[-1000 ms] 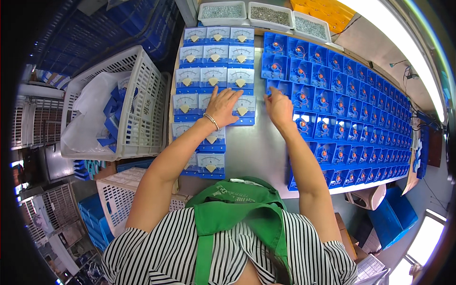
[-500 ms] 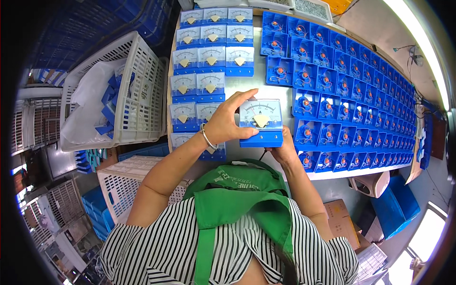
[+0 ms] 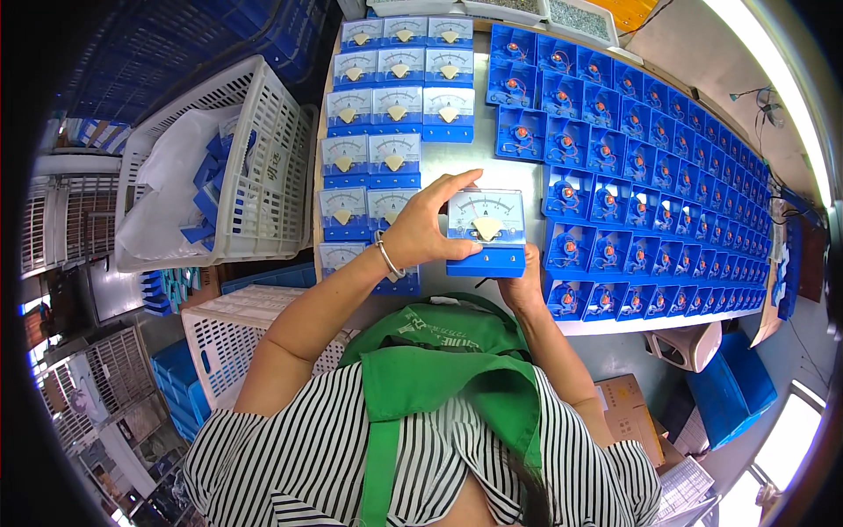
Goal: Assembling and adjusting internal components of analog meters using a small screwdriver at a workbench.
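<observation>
My left hand [image 3: 423, 227] is closed on the left side of a blue ammeter [image 3: 486, 230] with a clear front, a white dial and a cream fan-shaped piece. Its thumb lies across the lower front and its forefinger reaches over the top left corner. My right hand [image 3: 525, 283] is at the meter's lower right corner, thumb along the side; its other fingers are mostly hidden beneath. A short, thin dark thing shows below the meter's base, too little of it to name. Similar finished-looking meters [image 3: 395, 156] stand in rows to the left.
Many open blue housings [image 3: 606, 198] with wires and orange-red parts fill the table's right side. White trays [image 3: 580, 19] of small parts line the far edge. At left, a white crate [image 3: 263, 176] holds blue pieces and plastic sheeting; another white crate [image 3: 224, 351] is nearer me.
The whole view has shifted slightly. Both hands stay at the ammeter, and the right hand sits a little lower beside it. The rows of meters and housings are unchanged.
</observation>
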A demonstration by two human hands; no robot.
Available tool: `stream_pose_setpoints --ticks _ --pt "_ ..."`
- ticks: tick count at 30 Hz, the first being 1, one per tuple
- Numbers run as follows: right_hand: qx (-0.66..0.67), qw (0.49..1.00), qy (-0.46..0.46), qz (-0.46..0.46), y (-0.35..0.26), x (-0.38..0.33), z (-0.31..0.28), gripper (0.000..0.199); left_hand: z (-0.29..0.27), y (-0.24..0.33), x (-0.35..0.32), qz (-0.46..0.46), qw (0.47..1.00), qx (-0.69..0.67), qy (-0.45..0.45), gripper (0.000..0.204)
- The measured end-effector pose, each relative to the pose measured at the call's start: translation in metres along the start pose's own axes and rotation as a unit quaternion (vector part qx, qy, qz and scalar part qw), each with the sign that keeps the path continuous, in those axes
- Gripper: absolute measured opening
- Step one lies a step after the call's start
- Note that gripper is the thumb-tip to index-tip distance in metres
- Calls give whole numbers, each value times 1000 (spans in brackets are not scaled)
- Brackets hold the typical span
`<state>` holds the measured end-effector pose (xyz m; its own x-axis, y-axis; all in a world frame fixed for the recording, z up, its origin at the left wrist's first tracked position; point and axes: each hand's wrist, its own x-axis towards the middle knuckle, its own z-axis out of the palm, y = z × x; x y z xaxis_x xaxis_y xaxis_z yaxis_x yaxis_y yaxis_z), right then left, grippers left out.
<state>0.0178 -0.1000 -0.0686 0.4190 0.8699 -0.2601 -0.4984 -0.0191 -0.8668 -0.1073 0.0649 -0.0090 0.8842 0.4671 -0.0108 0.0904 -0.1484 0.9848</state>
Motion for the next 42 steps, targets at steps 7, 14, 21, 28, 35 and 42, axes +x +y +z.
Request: stream_pose_setpoints --ticks 7,14,21,28,35,42 --pt "-21 999 -2 31 0 0 -5 9 0 -2 1 2 1000 7 0 89" --pt "-367 929 33 -42 -50 9 -13 26 -10 -20 -2 44 976 203 62 84" --pt "-145 956 -30 -253 -88 5 42 24 2 -24 -3 20 983 179 37 89" --pt "-149 952 -15 -269 -78 7 38 31 4 -20 -3 33 985 167 33 89" --pt "-393 869 47 -296 -85 -5 30 28 6 -22 -7 40 981 187 33 89" --pt "-316 920 -56 -227 -96 -18 38 40 4 -27 -10 42 984 173 25 91"
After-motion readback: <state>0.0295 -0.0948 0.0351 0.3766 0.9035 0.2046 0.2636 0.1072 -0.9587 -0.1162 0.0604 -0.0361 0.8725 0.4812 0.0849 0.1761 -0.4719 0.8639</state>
